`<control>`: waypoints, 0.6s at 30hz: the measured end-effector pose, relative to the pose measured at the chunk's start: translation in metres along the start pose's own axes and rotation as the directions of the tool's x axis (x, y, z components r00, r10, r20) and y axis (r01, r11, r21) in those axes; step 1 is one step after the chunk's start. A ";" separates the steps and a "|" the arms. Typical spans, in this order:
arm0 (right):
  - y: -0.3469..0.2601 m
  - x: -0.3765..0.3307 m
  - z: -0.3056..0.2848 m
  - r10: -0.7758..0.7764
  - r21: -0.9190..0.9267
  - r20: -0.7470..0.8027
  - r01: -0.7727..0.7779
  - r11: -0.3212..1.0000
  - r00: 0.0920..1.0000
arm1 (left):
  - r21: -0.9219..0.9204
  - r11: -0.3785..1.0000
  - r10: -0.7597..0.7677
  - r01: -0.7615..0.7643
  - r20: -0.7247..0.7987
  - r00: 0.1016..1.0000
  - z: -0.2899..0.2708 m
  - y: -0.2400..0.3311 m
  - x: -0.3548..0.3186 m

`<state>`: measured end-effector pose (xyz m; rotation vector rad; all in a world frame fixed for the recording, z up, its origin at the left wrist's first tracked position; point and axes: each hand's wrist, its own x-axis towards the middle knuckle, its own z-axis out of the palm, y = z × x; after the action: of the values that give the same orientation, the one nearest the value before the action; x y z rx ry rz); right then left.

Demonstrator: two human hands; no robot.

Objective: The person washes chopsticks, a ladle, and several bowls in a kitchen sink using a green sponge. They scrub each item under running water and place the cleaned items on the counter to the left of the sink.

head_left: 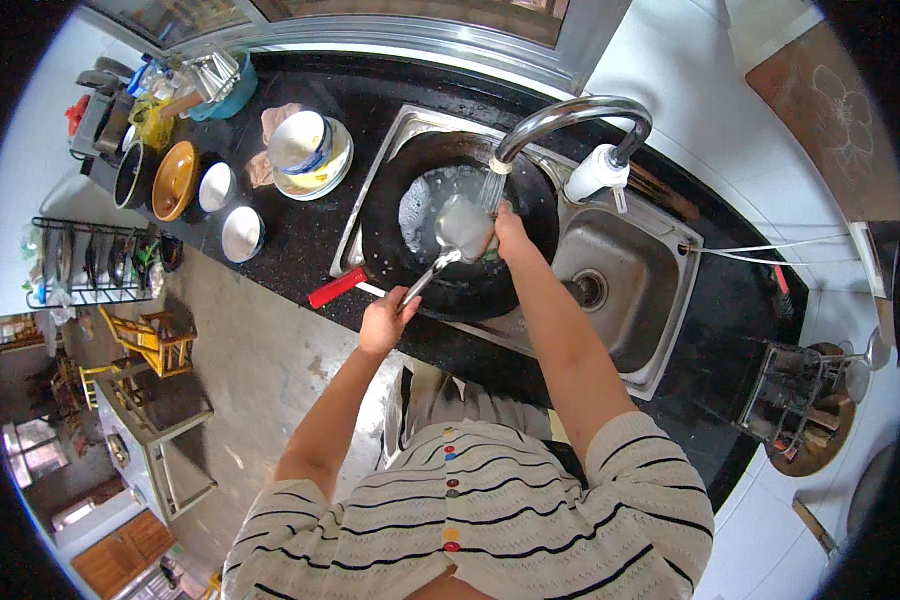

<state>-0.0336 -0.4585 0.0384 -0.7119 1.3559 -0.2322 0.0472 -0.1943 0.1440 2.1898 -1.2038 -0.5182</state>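
Holding a ladle (460,222) over the wok (480,295), between the 2 hands. Clamped on its handle with the left hand (385,322), at the wok's near edge, below and left of the ladle's bowl end. At the right edge of that end with the right hand (511,232), fingers partly hidden by the metal; cannot tell whether gripping it. Near those fingers, a glimpse of something green, too small to make out. With the 2 hands apart, joined only along the ladle.

Under the ladle, cloudy water (410,210) with foam. Just above the right hand, a stream from the faucet (570,104). Set in the left basin of the 2-basin sink (625,260), the wok, with its red handle (337,288) out over the counter (310,235).

Farther left, on the counter: stacked bowls (300,140) on plates (315,190), beside a crumpled cloth (280,120); 2 small white bowls (242,235); 1 brown bowl (175,180); behind, a blue tub (232,100). Beyond the counter at lower left, a yellow chair (145,340) on the floor (260,340). To the far right, a wire rack (785,390).
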 end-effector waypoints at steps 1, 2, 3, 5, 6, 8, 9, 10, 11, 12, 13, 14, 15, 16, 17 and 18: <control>0.002 0.003 -0.004 0.033 0.023 0.048 -0.035 0.999 0.998 | -0.018 1.000 -0.009 0.008 -0.008 1.000 -0.004 -0.003 -0.003; 0.004 0.008 -0.006 0.065 0.049 0.101 -0.070 0.996 0.993 | -0.030 0.999 -0.015 0.015 -0.017 1.000 -0.011 -0.004 -0.004; 0.015 0.034 -0.030 -0.054 -0.015 0.119 0.057 0.998 0.991 | -0.068 0.998 0.000 0.000 0.005 1.000 -0.008 0.012 0.005; 0.030 0.064 -0.067 -0.193 -0.136 0.114 0.208 0.969 0.975 | -0.132 0.991 0.022 -0.017 0.033 0.999 -0.003 0.045 0.029; 0.031 0.039 -0.035 -0.160 -0.198 0.140 0.186 0.962 0.977 | -0.100 0.991 0.090 -0.091 -0.019 0.996 -0.007 0.033 0.027; 0.021 -0.020 -0.005 -0.117 -0.301 0.190 0.171 0.938 0.975 | -0.448 0.849 -0.215 0.281 0.194 0.957 -0.012 0.037 0.029; 0.009 -0.033 -0.027 -0.158 -0.308 0.178 0.207 0.929 0.971 | -0.589 0.684 -0.246 0.431 0.370 0.896 0.002 0.057 0.041; 0.027 0.004 -0.053 -0.334 -0.249 0.235 0.389 0.887 0.913 | -0.697 0.563 -0.154 0.444 0.439 0.885 0.024 0.067 0.053; 0.027 -0.007 -0.058 -0.349 -0.195 0.307 0.418 0.887 0.885 | -0.731 0.487 -0.156 0.477 0.465 0.871 0.033 0.073 0.055; 0.020 -0.037 -0.054 -0.360 -0.140 0.391 0.441 0.886 0.847 | -0.761 0.404 -0.171 0.507 0.482 0.860 0.038 0.076 0.056; 0.008 -0.068 -0.057 -0.379 -0.088 0.458 0.466 0.881 0.804 | -0.788 0.315 -0.168 0.529 0.502 0.848 0.045 0.084 0.059; 0.002 -0.091 -0.070 -0.289 -0.085 0.431 0.357 0.930 0.855 | -0.796 0.250 -0.203 0.552 0.514 0.833 0.057 0.096 0.062; 0.000 -0.110 -0.086 -0.312 -0.072 0.413 0.372 0.925 0.856 | -0.793 0.297 -0.186 0.533 0.499 0.846 0.071 0.107 0.065; 0.002 -0.128 -0.103 -0.331 -0.060 0.401 0.385 0.921 0.854 | -0.789 0.341 -0.175 0.511 0.481 0.859 0.087 0.116 0.065; 0.009 -0.142 -0.119 -0.350 -0.047 0.387 0.397 0.917 0.853 | -0.782 0.386 -0.163 0.489 0.464 0.871 0.102 0.126 0.064; 0.019 -0.153 -0.135 -0.357 -0.065 0.326 0.397 0.915 0.875 | -0.777 0.361 -0.155 0.516 0.495 0.855 0.109 0.143 0.058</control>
<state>-0.2001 -0.4052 0.1451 -1.0797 0.9296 -0.3305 -0.0760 -0.3376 0.1513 1.3509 -0.3343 -1.4095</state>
